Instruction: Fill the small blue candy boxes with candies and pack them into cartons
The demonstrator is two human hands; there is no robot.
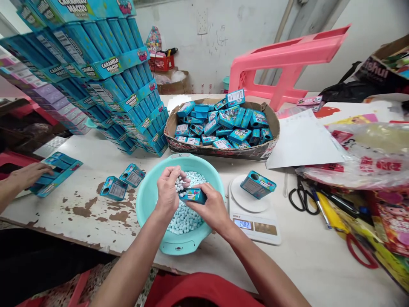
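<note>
Basin near table edge holds pellets. Above it: left hand, fingers round pellets; right hand, fingers gripping box.

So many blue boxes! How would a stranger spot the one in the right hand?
Find the mint-green bowl of pale pellets on the white table. Above it, the right hand holds a blue box beside the left hand. It alone is held over the pellets, unlike boxes in the carton or on the scale.

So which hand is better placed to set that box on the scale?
Probably the right hand: it grips the small blue box and is nearer the scale. The left hand holds pale pellets.
</note>
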